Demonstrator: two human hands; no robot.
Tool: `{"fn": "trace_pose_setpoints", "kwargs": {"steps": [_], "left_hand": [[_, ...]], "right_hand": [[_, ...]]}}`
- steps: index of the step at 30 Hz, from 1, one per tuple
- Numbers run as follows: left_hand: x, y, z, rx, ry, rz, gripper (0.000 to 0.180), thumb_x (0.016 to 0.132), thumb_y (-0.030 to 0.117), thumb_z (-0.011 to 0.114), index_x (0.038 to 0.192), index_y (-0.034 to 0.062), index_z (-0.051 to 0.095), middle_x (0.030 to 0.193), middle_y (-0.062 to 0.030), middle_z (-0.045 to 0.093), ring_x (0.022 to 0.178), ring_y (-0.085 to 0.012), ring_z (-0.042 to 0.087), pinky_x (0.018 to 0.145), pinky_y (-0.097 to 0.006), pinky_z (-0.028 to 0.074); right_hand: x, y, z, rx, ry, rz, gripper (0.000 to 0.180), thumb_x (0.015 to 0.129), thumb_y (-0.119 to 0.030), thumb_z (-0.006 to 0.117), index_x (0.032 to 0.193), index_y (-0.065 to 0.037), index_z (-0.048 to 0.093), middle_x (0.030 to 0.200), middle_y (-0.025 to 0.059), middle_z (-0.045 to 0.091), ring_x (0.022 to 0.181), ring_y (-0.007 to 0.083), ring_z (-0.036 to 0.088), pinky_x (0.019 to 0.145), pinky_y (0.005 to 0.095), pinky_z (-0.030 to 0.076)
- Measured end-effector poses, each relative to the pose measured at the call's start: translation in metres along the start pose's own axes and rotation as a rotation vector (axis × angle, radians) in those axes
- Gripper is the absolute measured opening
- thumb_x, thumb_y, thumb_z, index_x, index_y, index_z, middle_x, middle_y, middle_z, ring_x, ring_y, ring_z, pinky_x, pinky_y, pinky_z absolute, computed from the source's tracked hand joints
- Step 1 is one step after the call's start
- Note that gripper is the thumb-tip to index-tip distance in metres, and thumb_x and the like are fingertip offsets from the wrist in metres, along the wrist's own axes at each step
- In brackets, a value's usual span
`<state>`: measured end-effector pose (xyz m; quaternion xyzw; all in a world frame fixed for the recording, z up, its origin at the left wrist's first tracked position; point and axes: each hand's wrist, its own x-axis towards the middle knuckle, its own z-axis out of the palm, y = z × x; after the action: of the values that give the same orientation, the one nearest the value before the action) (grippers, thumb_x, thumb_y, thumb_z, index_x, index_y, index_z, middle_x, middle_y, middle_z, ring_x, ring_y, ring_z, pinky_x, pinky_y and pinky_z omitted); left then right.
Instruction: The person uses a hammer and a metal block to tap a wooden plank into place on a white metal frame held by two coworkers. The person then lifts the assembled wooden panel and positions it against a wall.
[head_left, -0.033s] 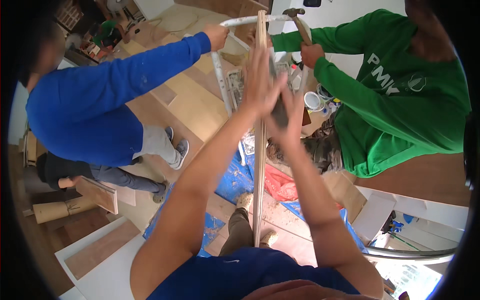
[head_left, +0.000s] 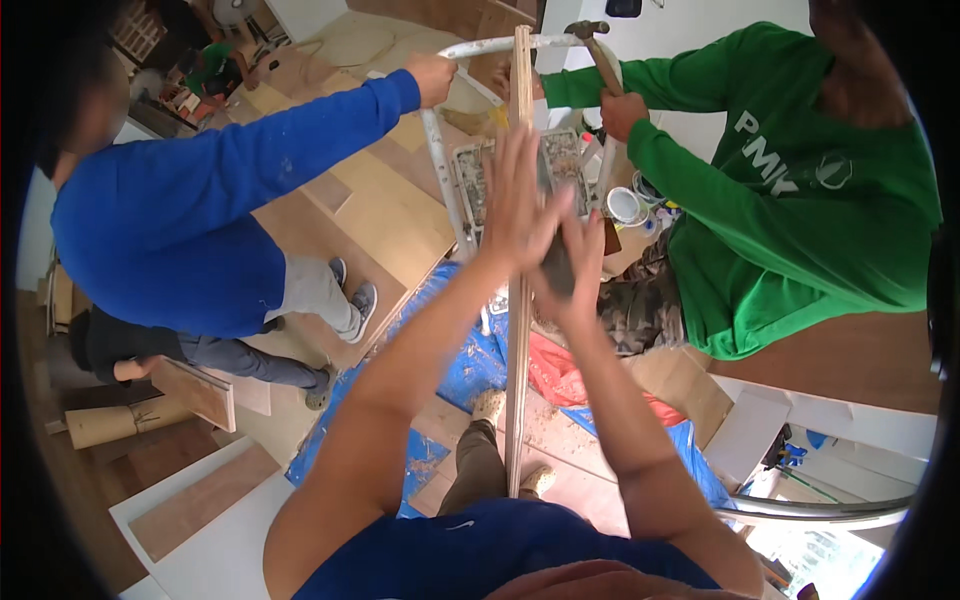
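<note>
A long, narrow wooden board [head_left: 519, 340] stands edge-up in front of me, running from near my body to the far side. My left hand [head_left: 517, 205] lies on its upper edge, fingers stretched out and pointing away. Just right of it, my right hand [head_left: 578, 275] has its fingers and thumb about a dark grey flat piece [head_left: 558, 262] beside the board; blur hides its exact kind. At the far end, a co-worker in green grips a hammer [head_left: 605, 68] and has the other hand by the board. A co-worker in blue holds a white tubular frame [head_left: 432, 135].
Blue sheeting [head_left: 465, 345] and a red plastic sheet [head_left: 560, 370] lie on the floor by my feet. White tubs [head_left: 626, 205] stand near the green-sleeved worker. Wooden panels [head_left: 395, 225] cover the floor at left. A white panel [head_left: 215, 520] is at lower left.
Both my hands have slid a little toward me along the board, together with the dark grey piece. The co-workers look nearly unmoved.
</note>
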<state>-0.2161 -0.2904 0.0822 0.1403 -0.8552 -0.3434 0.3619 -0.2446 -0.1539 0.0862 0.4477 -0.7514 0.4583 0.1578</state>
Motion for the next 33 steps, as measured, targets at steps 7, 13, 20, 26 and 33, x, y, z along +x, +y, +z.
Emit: {"fn": "trace_pose_setpoints", "kwargs": {"steps": [7,13,20,26,33], "left_hand": [[0.102,-0.029,0.023,-0.134,0.186,0.104,0.086,0.104,0.060,0.055,0.162,-0.0008,0.037,0.171,-0.0233,0.030,0.162,-0.0434,0.020,0.127,-0.068,0.011],[0.284,-0.104,0.008,0.121,0.322,0.201,0.073,0.107,0.054,0.053,0.153,-0.0038,0.049,0.164,-0.0238,0.043,0.153,-0.0429,0.035,0.127,-0.051,0.028],[0.159,-0.059,0.003,-0.045,0.237,0.242,0.065,0.103,0.046,0.063,0.145,-0.0018,0.050,0.150,-0.0256,0.050,0.142,-0.0457,0.044,0.116,-0.058,0.034],[0.078,-0.031,0.008,-0.130,0.181,0.180,0.065,0.106,0.040,0.060,0.150,-0.0068,0.046,0.156,-0.0292,0.044,0.150,-0.0500,0.036,0.122,-0.058,0.027],[0.320,-0.097,0.000,0.035,0.191,0.123,0.059,0.103,0.043,0.064,0.143,-0.0003,0.056,0.145,-0.0249,0.055,0.136,-0.0437,0.052,0.116,-0.047,0.041]], "right_hand": [[0.081,0.043,0.027,0.091,0.053,0.025,0.081,0.071,-0.023,0.088,0.145,-0.003,0.062,0.104,0.0202,0.064,0.094,0.0366,0.058,0.088,0.0461,0.048],[0.239,0.076,0.079,0.161,0.096,-0.119,0.071,0.068,-0.032,0.085,0.132,-0.005,0.071,0.107,0.0262,0.068,0.103,0.0441,0.066,0.092,0.0490,0.054],[0.130,0.043,0.046,0.029,0.119,-0.077,0.081,0.065,-0.022,0.090,0.139,-0.002,0.064,0.095,0.0242,0.060,0.089,0.0411,0.059,0.079,0.0520,0.049],[0.063,0.015,0.013,0.055,0.033,-0.007,0.086,0.064,-0.014,0.089,0.144,0.001,0.060,0.097,0.0221,0.057,0.088,0.0394,0.054,0.079,0.0476,0.046],[0.271,0.069,0.068,0.278,-0.049,0.175,0.069,0.068,-0.037,0.083,0.128,-0.005,0.075,0.091,0.0221,0.075,0.080,0.0376,0.072,0.080,0.0445,0.059]]}}
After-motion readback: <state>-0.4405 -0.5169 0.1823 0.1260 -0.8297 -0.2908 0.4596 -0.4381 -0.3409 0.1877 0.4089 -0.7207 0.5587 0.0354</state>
